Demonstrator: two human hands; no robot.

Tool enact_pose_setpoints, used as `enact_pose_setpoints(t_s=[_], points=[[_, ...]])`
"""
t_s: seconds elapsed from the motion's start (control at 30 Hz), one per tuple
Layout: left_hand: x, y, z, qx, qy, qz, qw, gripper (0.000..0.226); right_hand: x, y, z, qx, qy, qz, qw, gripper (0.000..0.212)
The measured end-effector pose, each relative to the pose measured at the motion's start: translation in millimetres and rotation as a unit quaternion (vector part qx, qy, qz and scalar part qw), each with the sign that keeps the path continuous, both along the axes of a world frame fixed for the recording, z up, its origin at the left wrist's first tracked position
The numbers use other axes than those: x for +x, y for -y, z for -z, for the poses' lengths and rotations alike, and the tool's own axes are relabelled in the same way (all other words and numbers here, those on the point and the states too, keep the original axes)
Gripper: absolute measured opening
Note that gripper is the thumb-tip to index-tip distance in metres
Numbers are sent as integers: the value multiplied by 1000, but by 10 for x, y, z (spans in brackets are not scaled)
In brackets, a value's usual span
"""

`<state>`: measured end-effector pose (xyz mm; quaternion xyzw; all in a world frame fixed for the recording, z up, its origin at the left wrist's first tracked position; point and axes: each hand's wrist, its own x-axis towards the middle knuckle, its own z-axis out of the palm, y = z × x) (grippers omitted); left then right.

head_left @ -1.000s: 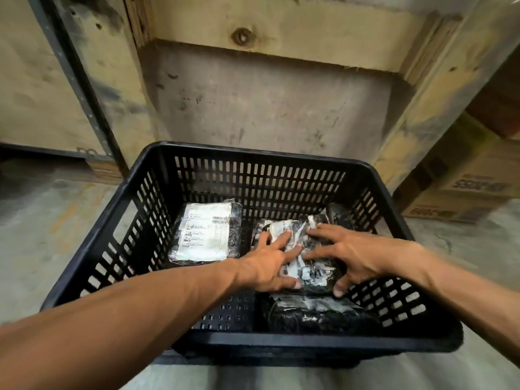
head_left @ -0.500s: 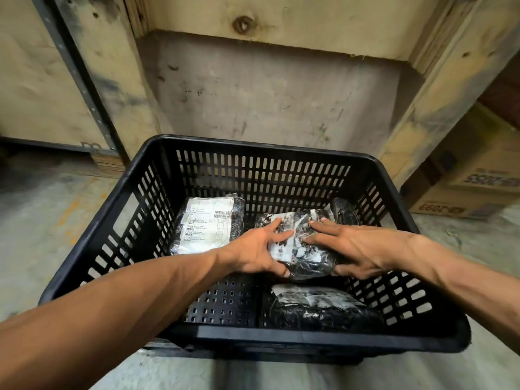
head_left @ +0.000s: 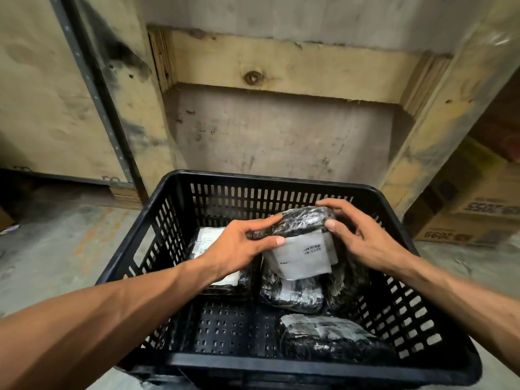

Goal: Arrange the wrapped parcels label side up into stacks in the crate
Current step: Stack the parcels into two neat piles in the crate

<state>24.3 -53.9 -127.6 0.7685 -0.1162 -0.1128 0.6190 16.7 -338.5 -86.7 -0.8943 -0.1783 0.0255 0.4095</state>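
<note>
A black slatted crate [head_left: 284, 184] stands on the floor in front of me. Above its middle I hold a black wrapped parcel [head_left: 302, 243] tilted up, its grey label facing me. My left hand [head_left: 239, 249] grips its left side, thumb on the label's corner. My right hand [head_left: 363, 235] grips its right end, fingers curled over the top. Under it lies another parcel [head_left: 292, 294] with a crumpled label. A parcel [head_left: 216, 260] with a white label up lies at the back left, partly hidden by my left hand. One more parcel [head_left: 329, 339] lies at the front right.
The crate's front left floor [head_left: 225, 327] shows bare perforated plastic. Wooden crate panels [head_left: 281, 68] rise right behind the crate. A cardboard box [head_left: 478, 209] sits on the concrete floor to the right. A dark metal strip [head_left: 95, 88] runs down the panel at the left.
Both hands have lifted the parcel off the one below and tipped it up so its grey label faces me. The camera has tilted upward.
</note>
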Motion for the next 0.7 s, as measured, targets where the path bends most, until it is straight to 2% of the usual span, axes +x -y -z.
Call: enact_pose_setpoints(t_s=[0.13,0.23,0.33,0.47,0.53,0.6,0.7], points=[[-44,44,-60,-35,23,-9,999,54,-10,-124,-13,135,22,40,990,32],[-25,114,-166,-66,51,-26,996,44,-21,-218,-36,177,47,77,980,34],[6,141,-299,-93,58,-15,994,37,-20,-224,-61,176,67,106,976,41],[35,147,-471,-142,58,-53,987,33,-115,-235,-9,164,-13,35,986,66],[69,161,-550,-150,58,-81,984,33,-163,-331,71,162,-14,21,986,71],[72,140,-606,-129,66,-96,985,39,-202,-464,140,211,-12,33,977,67],[-18,9,-557,-92,46,-92,990,67,-229,-646,224,312,-45,67,947,58]])
